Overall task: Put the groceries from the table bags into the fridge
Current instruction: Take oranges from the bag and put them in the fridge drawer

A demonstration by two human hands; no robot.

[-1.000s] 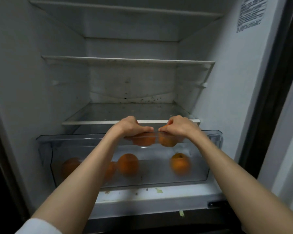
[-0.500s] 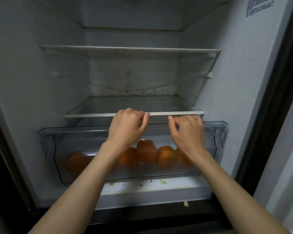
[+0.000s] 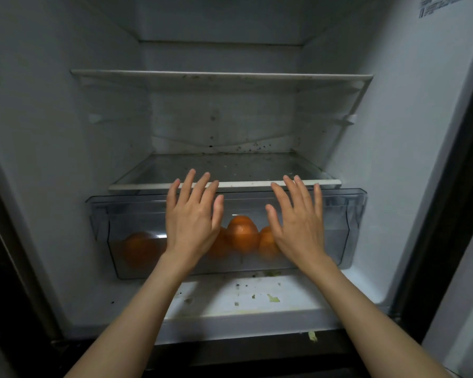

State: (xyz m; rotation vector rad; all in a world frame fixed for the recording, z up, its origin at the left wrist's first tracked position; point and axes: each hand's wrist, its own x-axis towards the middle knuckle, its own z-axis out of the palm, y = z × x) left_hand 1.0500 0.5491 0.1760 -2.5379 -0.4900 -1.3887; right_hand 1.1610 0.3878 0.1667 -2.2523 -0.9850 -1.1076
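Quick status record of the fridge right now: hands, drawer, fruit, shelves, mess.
left hand: open, fingers spread, flat in front of the drawer, holding nothing
right hand: open, fingers spread, holding nothing
drawer: clear plastic, under the lower shelf, looks pushed in
oranges: inside the drawer, clustered near the middle, one apart at the left; exact count hidden by the hands
lower shelf: bare, dark specks
upper shelf: nothing visible on it
fridge floor: green scraps and crumbs in front of the drawer
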